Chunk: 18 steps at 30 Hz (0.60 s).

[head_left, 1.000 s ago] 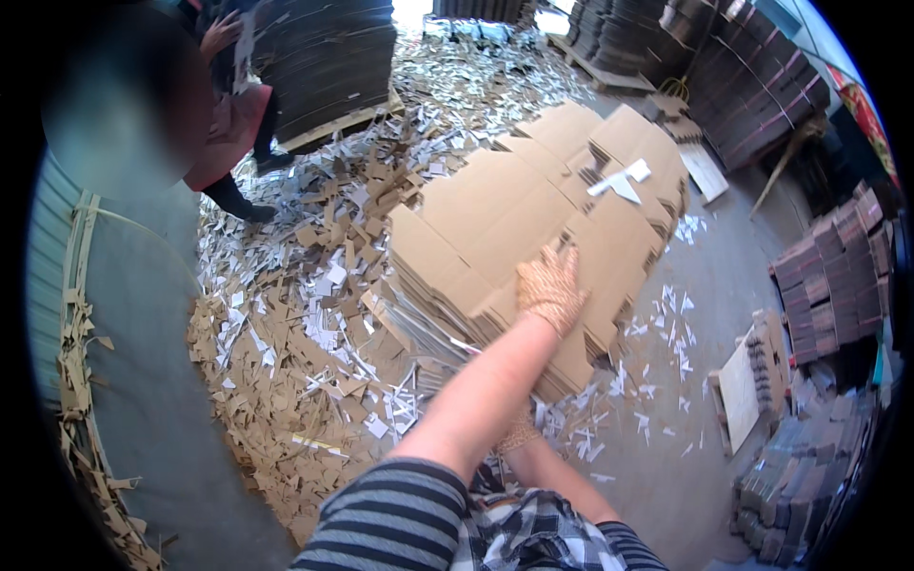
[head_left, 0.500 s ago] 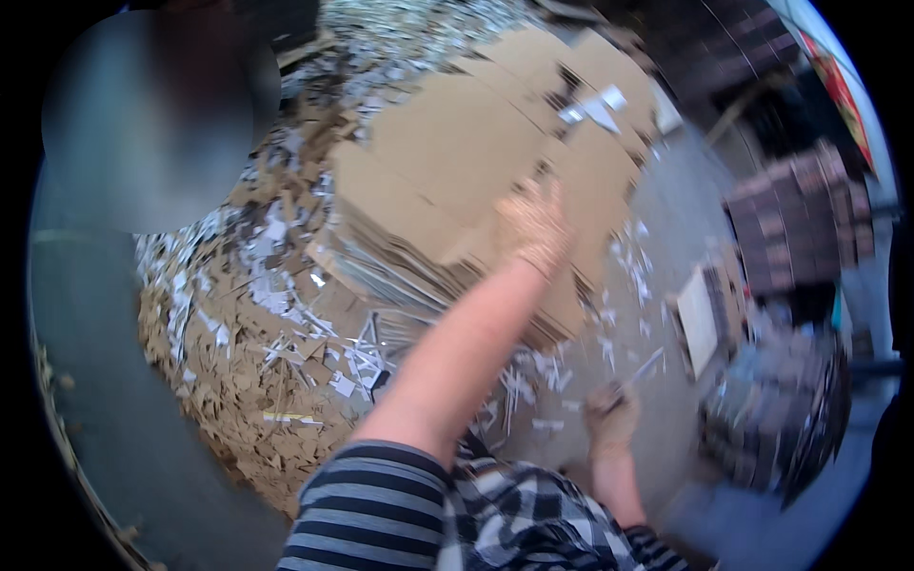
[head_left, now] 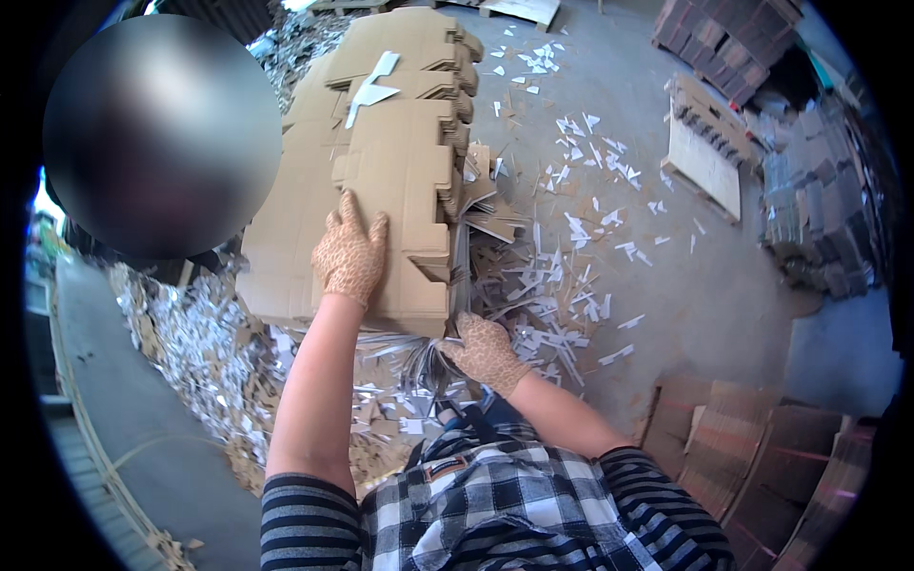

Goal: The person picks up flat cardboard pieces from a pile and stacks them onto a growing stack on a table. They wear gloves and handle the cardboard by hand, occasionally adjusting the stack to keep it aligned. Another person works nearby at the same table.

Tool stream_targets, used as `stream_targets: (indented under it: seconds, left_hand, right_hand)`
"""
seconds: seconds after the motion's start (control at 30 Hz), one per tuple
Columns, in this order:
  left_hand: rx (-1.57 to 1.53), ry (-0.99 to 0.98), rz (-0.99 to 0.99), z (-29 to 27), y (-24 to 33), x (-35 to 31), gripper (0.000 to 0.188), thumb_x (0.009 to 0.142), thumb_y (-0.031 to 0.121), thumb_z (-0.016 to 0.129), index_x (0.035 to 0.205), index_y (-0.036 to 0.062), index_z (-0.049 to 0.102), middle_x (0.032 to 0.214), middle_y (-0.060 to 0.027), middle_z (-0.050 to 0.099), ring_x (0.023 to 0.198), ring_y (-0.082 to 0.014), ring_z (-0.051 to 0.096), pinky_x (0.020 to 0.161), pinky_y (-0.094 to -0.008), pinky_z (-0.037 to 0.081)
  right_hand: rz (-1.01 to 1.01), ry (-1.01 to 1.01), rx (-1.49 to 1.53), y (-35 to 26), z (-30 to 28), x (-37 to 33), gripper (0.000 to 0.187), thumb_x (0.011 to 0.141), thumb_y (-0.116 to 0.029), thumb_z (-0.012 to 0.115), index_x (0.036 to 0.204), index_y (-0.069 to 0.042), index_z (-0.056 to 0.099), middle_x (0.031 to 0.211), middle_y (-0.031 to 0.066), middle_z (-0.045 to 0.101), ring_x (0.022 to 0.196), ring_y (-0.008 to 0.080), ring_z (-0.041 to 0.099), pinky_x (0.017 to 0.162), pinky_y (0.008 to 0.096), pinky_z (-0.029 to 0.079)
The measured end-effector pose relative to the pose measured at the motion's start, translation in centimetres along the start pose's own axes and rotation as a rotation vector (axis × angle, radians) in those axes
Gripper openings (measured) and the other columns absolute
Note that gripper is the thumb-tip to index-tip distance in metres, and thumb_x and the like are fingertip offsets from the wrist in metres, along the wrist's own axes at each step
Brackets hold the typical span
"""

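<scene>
Gloved left hand point(head_left: 350, 255) rests, fingers spread, on a die-cut cardboard stack point(head_left: 400, 143), left of centre; gloved right hand point(head_left: 487, 354) is at its near right corner, grip unclear. Steadying while working the edge seems in hand; next calls for a firm left palm.

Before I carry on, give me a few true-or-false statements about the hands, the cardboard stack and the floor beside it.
1. The left hand rests on top of the cardboard stack. True.
2. The right hand also lies on top of the cardboard stack. False: it is lower, by the near right corner.
3. A white cutout lies on the cardboard stack, beyond the left hand. True.
4. Both hands are without gloves. False: both wear spotted gloves.
5. Small white scraps are strewn on the floor to the right of the cardboard stack. True.
</scene>
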<state>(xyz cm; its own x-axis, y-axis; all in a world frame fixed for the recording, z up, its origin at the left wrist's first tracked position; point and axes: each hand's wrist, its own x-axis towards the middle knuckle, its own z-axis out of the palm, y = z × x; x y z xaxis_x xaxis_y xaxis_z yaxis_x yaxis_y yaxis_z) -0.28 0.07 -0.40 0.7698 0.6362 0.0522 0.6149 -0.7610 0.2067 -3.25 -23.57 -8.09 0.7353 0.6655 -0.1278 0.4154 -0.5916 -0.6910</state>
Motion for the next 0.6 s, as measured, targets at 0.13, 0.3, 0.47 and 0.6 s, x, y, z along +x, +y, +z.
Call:
stream_targets:
  seconds: [0.13, 0.3, 0.47, 0.6]
  left_hand:
    - [0.037, -0.029, -0.002, 0.7, 0.0, 0.3, 0.069, 0.098, 0.053, 0.048, 0.152, 0.0114, 0.034, 0.136, -0.0258, 0.053, 0.11, -0.0429, 0.063, 0.09, -0.0515, 0.052]
    - [0.013, -0.051, 0.031, 1.1, 0.0, 0.2, 0.071, 0.099, 0.052, 0.046, 0.155, 0.0119, 0.028, 0.139, -0.0276, 0.05, 0.112, -0.0448, 0.062, 0.093, -0.0532, 0.051]
    - [0.006, -0.077, 0.024, 0.8, 1.0, 0.6, 0.07, 0.1, 0.05, 0.047, 0.155, 0.011, 0.028, 0.14, -0.0272, 0.05, 0.116, -0.0449, 0.06, 0.098, -0.0527, 0.048]
    - [0.014, -0.033, 0.028, 1.4, 0.3, 0.3, 0.068, 0.1, 0.048, 0.048, 0.154, 0.0098, 0.03, 0.139, -0.0271, 0.051, 0.116, -0.044, 0.06, 0.097, -0.0527, 0.048]
  right_hand:
    - [0.087, -0.217, 0.097, 3.1, -2.6, 1.0, 0.038, 0.079, -0.029, 0.071, 0.101, 0.002, 0.068, 0.097, 0.028, 0.068, 0.095, 0.043, 0.066, 0.085, 0.0475, 0.053]
    - [0.035, -0.167, 0.829, 5.3, -3.7, 1.7, 0.051, 0.08, -0.019, 0.069, 0.126, 0.0, 0.061, 0.12, 0.0273, 0.063, 0.108, 0.0328, 0.065, 0.089, 0.0386, 0.055]
    - [0.058, 0.092, 0.475, 4.4, -2.9, 6.6, 0.064, 0.082, -0.021, 0.07, 0.137, 0.004, 0.05, 0.129, 0.0294, 0.056, 0.111, 0.0424, 0.061, 0.097, 0.0439, 0.05]
    - [0.066, 0.011, 0.38, 3.3, -3.7, 7.7, 0.045, 0.083, -0.026, 0.073, 0.112, 0.006, 0.061, 0.11, 0.0292, 0.061, 0.104, 0.0458, 0.06, 0.092, 0.0491, 0.05]
